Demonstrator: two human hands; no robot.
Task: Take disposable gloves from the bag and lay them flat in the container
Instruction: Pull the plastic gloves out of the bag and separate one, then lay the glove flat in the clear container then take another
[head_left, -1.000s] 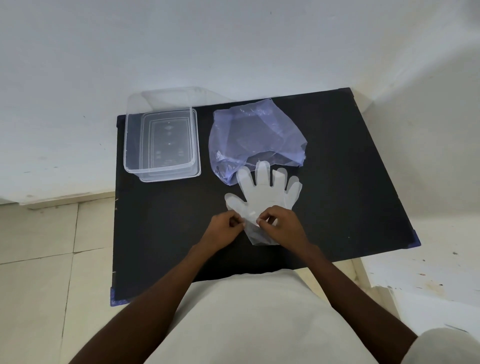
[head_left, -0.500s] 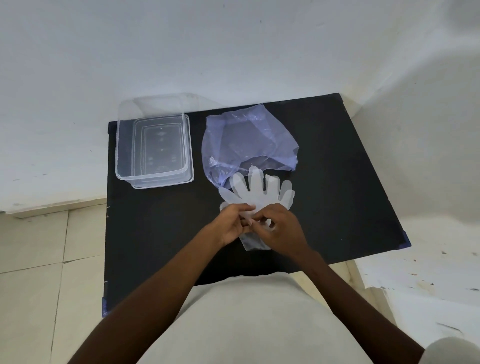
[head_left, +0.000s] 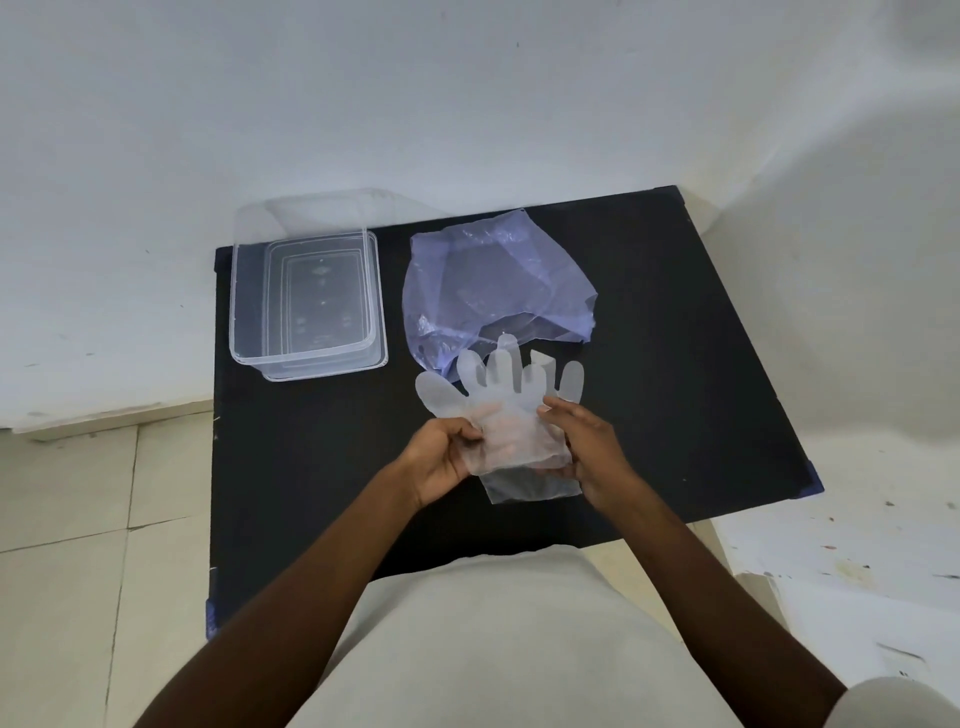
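grip: left hand (head_left: 441, 457) and right hand (head_left: 589, 457) both pinched glove (head_left: 501, 405) edges
risk: thin film could fold or cling entering container (head_left: 306, 306)

The fingertips of the left hand (head_left: 441, 457) are being covered by the translucent disposable gloves (head_left: 504, 410), showing only as dim shapes through the film. The thumb of the right hand (head_left: 589, 457) is likewise being veiled behind the gloves' cuff. How many gloves are being held cannot be counted, since the layers are overlapping. The near edge of the purple plastic bag (head_left: 493, 291) is being overlapped by the glove fingers, and its contents cannot be made out. Both forearms are being cut off by the lower picture edge.
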